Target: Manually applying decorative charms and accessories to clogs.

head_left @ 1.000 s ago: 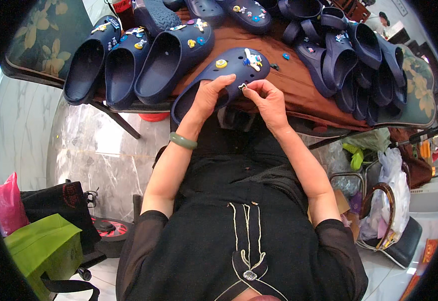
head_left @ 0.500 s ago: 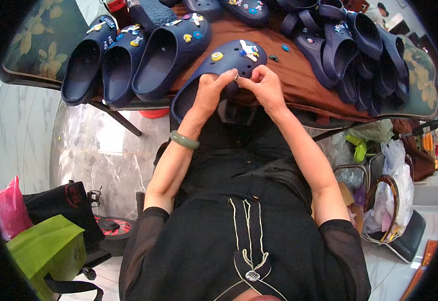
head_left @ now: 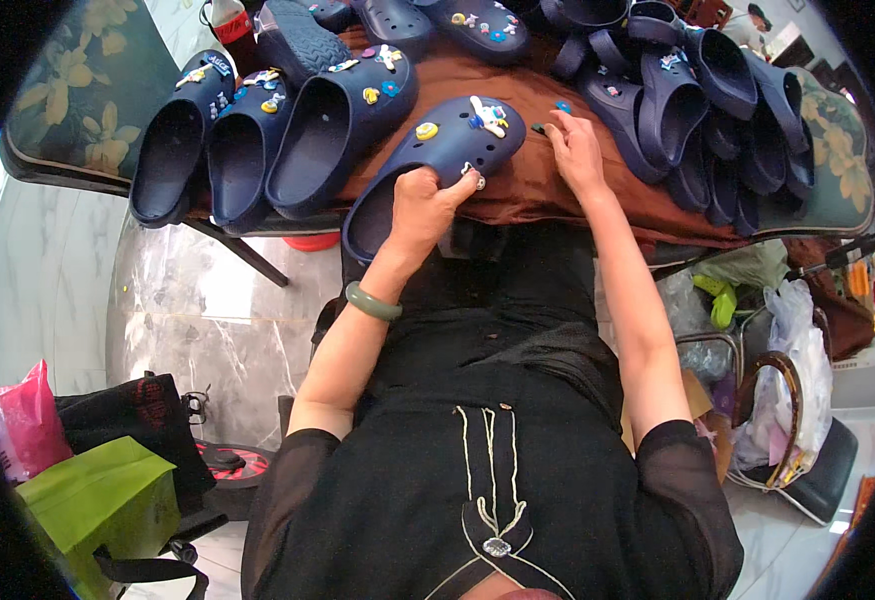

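Note:
My left hand [head_left: 421, 212] grips the side of a navy clog [head_left: 447, 137], its thumb by a small white charm [head_left: 473, 176] at the clog's near edge. The clog's toe also carries a round yellow charm [head_left: 426, 131] and a white figure charm [head_left: 489, 116]. To the right of the toe, my right hand [head_left: 577, 155] reaches over the brown cloth [head_left: 517, 195], fingers slightly apart with nothing visible in them. Its fingertips are close to a small dark green piece [head_left: 538, 128] and a small blue charm [head_left: 563, 107].
Decorated navy clogs [head_left: 341, 120] stand along the table's left side. More clogs [head_left: 674, 110] are piled at the right. A bottle with dark liquid [head_left: 229, 25] stands at the far left. A green bag [head_left: 102, 500] is on the lower left, and plastic bags [head_left: 792, 350] hang at the right.
My right hand has left the clog's edge and moved right to the loose pieces on the cloth. My left hand stays on the clog, the white charm now showing beside its thumb.

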The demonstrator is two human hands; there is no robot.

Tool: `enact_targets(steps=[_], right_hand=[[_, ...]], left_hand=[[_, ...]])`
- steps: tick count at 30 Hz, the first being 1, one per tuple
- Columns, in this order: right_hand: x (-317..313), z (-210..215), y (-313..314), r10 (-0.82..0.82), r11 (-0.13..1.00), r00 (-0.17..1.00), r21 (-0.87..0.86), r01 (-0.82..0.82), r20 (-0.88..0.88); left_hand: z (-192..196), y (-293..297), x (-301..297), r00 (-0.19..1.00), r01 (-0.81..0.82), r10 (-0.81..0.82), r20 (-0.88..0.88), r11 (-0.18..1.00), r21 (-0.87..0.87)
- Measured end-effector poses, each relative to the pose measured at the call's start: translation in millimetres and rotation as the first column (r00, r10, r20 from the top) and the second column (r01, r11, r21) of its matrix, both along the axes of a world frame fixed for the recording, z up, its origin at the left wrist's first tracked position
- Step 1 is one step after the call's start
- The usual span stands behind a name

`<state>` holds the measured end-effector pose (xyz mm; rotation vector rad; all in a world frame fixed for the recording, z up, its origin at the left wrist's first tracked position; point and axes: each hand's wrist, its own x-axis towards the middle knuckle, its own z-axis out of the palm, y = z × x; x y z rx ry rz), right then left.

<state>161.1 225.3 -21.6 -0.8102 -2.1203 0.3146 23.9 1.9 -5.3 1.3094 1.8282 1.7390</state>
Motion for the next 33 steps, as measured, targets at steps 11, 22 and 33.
enact_targets(steps=[11, 22, 33], right_hand=[[-8.5, 13.5, -53.7, 0.205, 0.891, 0.857, -0.271, -0.363, -0.473], [-20.7, 32.7, -106.0, 0.442, 0.862, 0.891, 0.326, -0.389, -0.104], [-14.7, 32.3, -110.7, 0.416, 0.885, 0.903, 0.278, -0.374, -0.110]], left_hand=[[-2.0, 0.7, -4.1, 0.993, 0.061, -0.059, 0.100, 0.998, -0.017], [-0.8, 5.3, -12.0, 0.961, 0.196, -0.201, 0.188, 0.980, 0.041], [2.4, 1.4, -7.4, 0.901, 0.286, -0.309, 0.305, 0.951, 0.118]])
